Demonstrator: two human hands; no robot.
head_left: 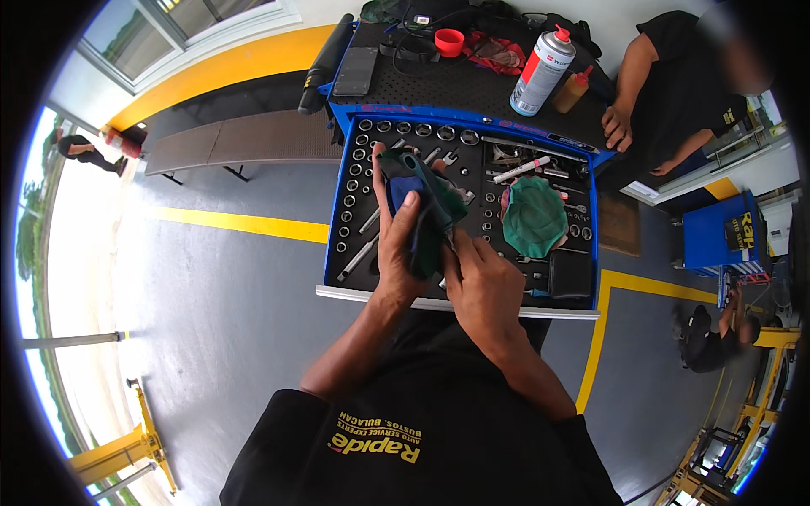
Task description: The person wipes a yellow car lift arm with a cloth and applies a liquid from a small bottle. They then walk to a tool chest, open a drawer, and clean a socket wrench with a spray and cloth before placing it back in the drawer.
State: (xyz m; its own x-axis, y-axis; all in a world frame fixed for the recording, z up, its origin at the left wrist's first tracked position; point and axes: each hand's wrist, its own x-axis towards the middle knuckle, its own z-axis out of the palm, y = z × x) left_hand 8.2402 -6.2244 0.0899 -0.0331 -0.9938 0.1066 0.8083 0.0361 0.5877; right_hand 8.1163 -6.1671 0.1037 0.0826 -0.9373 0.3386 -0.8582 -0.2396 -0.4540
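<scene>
A bundled dark green and blue cloth [419, 207] is gripped in my left hand [398, 244], thumb across its front, above the open tool drawer [342, 270]. My right hand [485, 282] is closed at the cloth's lower right edge. What lies between its fingers is too small and covered to make out. Beneath both hands the drawer's black insert holds several sockets [423, 130] along its back and left side, and long metal bars [359, 257]. To the right of my hands lies a crumpled green cloth [534, 218], with a white marker pen [521, 169] behind it.
On the cabinet top [472, 84] stand a spray can [542, 72], a small bottle [571, 90] and a red cup [449, 42]; a phone [355, 71] lies at left. A person's hand [617, 126] rests at the cabinet's right edge. A bench [245, 139] stands left; another person [713, 337] crouches far right.
</scene>
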